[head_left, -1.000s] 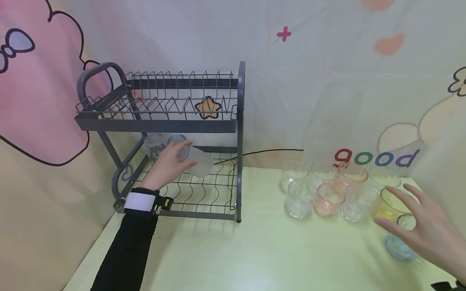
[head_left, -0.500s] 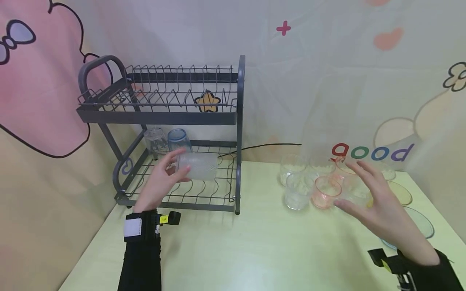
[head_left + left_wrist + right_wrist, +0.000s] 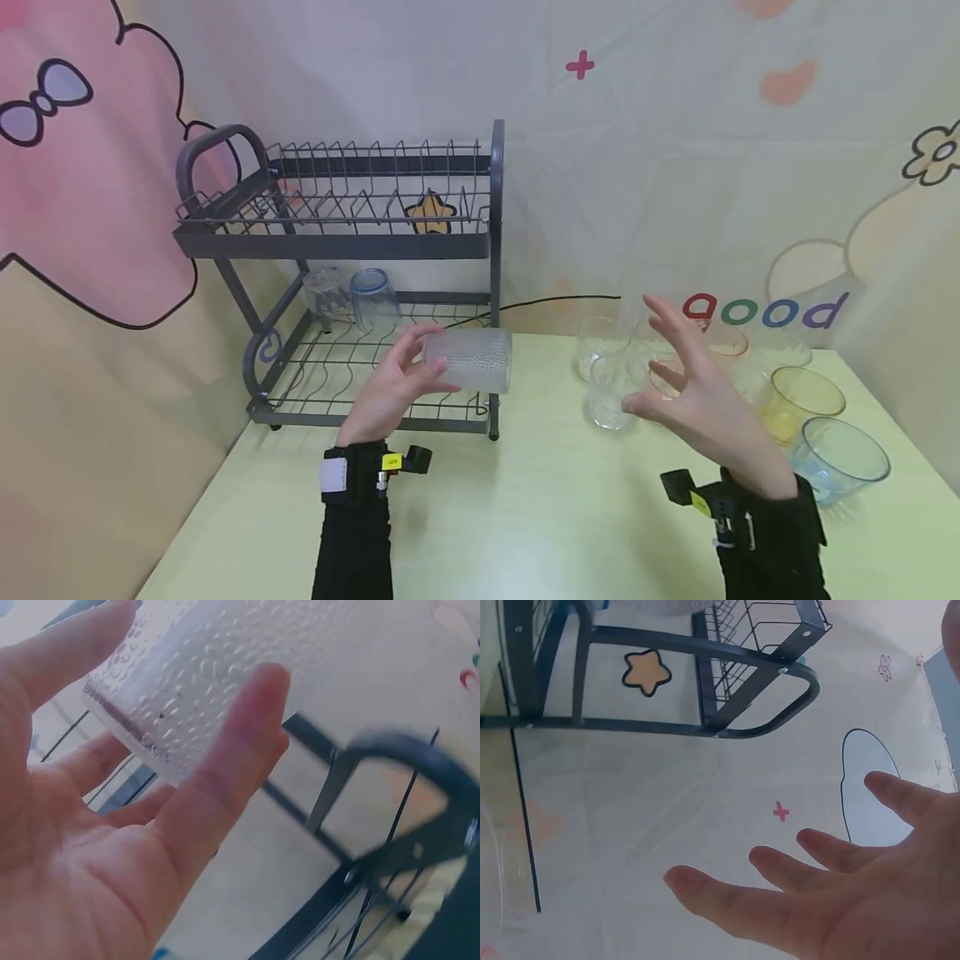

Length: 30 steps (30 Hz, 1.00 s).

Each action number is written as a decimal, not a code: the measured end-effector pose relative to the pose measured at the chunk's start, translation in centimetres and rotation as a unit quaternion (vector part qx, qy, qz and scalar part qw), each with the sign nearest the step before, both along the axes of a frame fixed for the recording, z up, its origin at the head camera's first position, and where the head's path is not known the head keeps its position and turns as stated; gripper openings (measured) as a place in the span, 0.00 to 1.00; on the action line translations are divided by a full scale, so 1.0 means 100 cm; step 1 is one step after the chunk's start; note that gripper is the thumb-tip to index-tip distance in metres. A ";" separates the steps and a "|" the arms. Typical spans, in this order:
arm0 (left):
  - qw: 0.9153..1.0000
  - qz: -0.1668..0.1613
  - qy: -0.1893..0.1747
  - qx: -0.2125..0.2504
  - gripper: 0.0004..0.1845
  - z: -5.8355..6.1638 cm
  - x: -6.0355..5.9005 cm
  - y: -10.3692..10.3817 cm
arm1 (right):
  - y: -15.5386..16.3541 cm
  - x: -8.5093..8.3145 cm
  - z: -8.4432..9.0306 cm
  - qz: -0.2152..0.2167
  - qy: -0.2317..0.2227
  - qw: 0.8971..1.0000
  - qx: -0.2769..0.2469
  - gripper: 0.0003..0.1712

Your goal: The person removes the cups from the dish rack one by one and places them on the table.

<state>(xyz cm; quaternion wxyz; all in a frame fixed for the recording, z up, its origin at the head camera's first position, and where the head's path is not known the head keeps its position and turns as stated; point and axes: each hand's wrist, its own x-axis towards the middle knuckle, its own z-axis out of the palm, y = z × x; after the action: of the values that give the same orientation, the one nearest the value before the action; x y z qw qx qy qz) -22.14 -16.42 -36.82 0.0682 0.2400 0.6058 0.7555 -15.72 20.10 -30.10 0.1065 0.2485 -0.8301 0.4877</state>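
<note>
My left hand (image 3: 397,387) grips a clear textured glass (image 3: 472,360) by one end and holds it on its side, in front of the dish rack's lower right. The left wrist view shows the bumpy surface of the glass (image 3: 202,682) between thumb and fingers. My right hand (image 3: 705,400) hovers with spread fingers before the glasses on the right and holds nothing; the right wrist view shows the same bare hand (image 3: 840,892). On the rack's lower shelf a clear glass (image 3: 327,296) and a blue glass (image 3: 375,302) stand upside down.
A grey two-tier dish rack (image 3: 337,246) stands at the left of the table (image 3: 540,500). To the right are several clear and pink glasses, partly hidden by my right hand, plus a yellow glass (image 3: 806,400) and a light blue glass (image 3: 840,458). A black cord (image 3: 558,300) runs along the wall.
My left hand has drawn the textured glass out from the lower shelf, toward the right and front. My right hand has moved left from the yellow and blue glasses.
</note>
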 end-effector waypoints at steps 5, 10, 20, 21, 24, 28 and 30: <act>0.999 -0.018 0.013 0.023 0.29 0.006 -0.003 0.025 | -0.016 -0.013 0.003 0.037 -0.011 0.999 -0.013 0.62; 0.999 -0.032 0.017 0.040 0.29 0.010 -0.003 0.045 | -0.032 -0.023 -0.003 0.076 -0.049 0.996 -0.011 0.60; 0.997 -0.048 0.034 0.047 0.31 0.011 0.002 0.062 | -0.046 -0.028 -0.018 0.118 -0.068 0.989 -0.057 0.54; 0.997 -0.051 0.035 0.047 0.30 0.010 0.002 0.062 | -0.047 -0.028 -0.018 0.119 -0.068 0.989 -0.061 0.53; 0.997 -0.060 0.032 0.048 0.28 0.010 0.004 0.065 | -0.047 -0.029 -0.018 0.119 -0.063 0.989 -0.061 0.52; 0.997 -0.066 0.030 0.038 0.28 0.008 0.005 0.068 | -0.047 -0.029 -0.020 0.116 -0.068 0.989 -0.067 0.49; 0.997 -0.070 0.030 0.034 0.29 0.008 0.005 0.070 | -0.046 -0.029 -0.021 0.114 -0.072 0.988 -0.073 0.47</act>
<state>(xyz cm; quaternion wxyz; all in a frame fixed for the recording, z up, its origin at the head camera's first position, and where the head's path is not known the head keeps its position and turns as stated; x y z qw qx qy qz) -21.66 -9.45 -36.03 0.0942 0.3061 0.5630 0.7619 -18.59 15.51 -32.18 0.0080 0.2977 -0.7641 0.5722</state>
